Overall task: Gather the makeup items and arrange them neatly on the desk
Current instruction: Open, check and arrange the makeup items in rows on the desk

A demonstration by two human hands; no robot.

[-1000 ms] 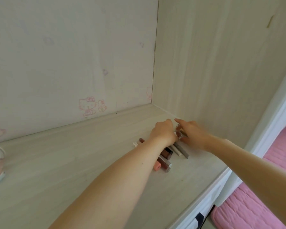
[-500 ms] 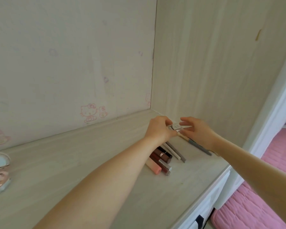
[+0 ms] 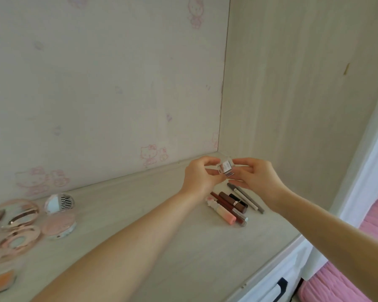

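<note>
Well, starting at my far left, the compacts (image 3: 20, 227) sit in a loose cluster near the desk's (image 3: 183, 258) front edge: rose-gold rimmed ones lying open, a round pink one (image 3: 58, 224) closed, and a small pale blue case (image 3: 59, 202) propped open just behind it. An orange palette (image 3: 2, 282) lies nearest me, half out of view. They are well apart from where I am working, so I judge they are waiting their turn to be gathered.

Moving right, my left hand (image 3: 202, 175) is raised above the desk with its fingers curled, pinching one side of a small clear box (image 3: 226, 167) with a label on it. My right hand (image 3: 256, 174) pinches the other side. I hold it up between both hands, probably to turn it and read which way it should face before setting it down.

Below the hands, the tubes and pencils (image 3: 234, 203) already lie side by side in a slanted row, touching or nearly so: a pink tube, dark red lip tubes, then thin pencils at the right end.

The side wall (image 3: 303, 105) stands close on the right, so free room beside the row looks narrow there; a spot behind the row, toward the corner, seems likelier.
</note>
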